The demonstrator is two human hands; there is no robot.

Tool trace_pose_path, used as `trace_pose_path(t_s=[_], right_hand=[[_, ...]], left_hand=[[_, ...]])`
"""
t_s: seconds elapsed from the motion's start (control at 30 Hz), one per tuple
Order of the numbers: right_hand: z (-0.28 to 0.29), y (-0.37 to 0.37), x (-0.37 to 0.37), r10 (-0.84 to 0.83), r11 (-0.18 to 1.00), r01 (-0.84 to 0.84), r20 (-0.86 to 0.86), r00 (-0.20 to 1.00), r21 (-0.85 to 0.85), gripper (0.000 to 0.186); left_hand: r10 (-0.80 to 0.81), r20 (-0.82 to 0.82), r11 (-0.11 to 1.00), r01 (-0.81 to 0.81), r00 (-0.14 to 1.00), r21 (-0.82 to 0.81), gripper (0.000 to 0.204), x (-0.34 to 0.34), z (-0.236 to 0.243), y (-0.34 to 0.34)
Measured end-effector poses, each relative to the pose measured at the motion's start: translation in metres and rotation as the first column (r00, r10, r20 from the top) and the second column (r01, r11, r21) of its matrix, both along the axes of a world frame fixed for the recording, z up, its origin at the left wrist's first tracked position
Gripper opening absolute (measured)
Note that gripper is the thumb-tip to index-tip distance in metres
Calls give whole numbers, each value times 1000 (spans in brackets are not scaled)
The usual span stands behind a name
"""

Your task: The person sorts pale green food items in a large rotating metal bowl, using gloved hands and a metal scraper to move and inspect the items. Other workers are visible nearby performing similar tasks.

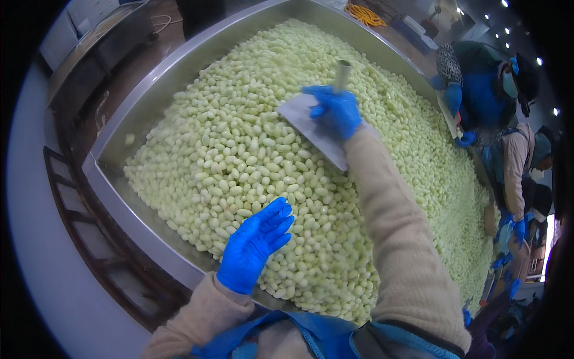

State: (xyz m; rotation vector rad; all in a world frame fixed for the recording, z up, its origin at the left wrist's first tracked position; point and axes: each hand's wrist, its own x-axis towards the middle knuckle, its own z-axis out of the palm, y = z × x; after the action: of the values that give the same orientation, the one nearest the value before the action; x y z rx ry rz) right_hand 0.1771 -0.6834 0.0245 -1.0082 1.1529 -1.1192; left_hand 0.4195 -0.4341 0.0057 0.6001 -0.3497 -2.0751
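Observation:
A wide metal bin (122, 134) holds a deep heap of pale green oval pieces (239, 143); they look like beans or peeled grapes, but I cannot tell which. Over the heap, my right hand (341, 113), in a blue glove, is closed on a flat grey scraper with a round tube handle (342, 75). Its plate (308, 128) lies tilted against the pieces, and part of it is hidden under the hand. Nearer to me, my left hand (251, 245), also gloved in blue, is just above the near left part of the heap. Its palm is turned partly up, fingers loosely curled and apart, with nothing visible in it.
Along the bin's right side stand several people in blue gloves, the closest one (478, 84) leaning at the rim. A brown ladder-like frame (89, 233) runs beside the left wall. An orange hose (365, 15) lies coiled beyond the far rim.

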Motion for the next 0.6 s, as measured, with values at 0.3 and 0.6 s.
trace_pose_path(t_s=[0.3, 0.6], right_hand=[[178, -20, -97, 25, 757, -127, -166, 986, -641, 26], [-60, -10, -52, -150, 982, 157, 69, 986, -109, 30]], left_hand=[[-34, 78, 999, 33, 996, 8, 60, -2, 13, 0], [9, 27, 1000, -9, 1000, -7, 59, -2, 0, -5]])
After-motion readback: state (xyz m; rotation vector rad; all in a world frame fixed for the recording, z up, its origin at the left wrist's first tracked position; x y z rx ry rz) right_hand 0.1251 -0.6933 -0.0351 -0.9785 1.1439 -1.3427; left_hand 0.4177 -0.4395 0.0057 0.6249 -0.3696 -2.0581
